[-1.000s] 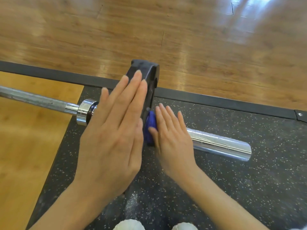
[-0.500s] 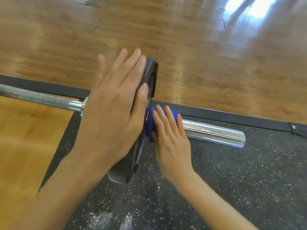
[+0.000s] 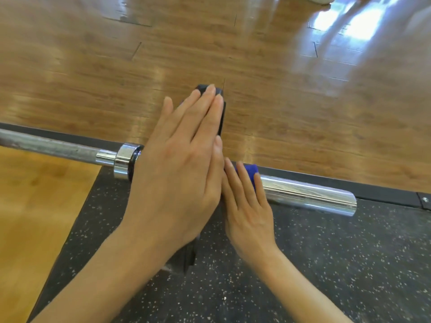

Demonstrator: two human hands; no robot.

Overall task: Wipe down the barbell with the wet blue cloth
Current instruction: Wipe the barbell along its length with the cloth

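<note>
head view: right hand presses blue cloth against barbell.

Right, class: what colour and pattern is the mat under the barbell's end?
Black with pale specks: the mat shows best in the head view.
</note>
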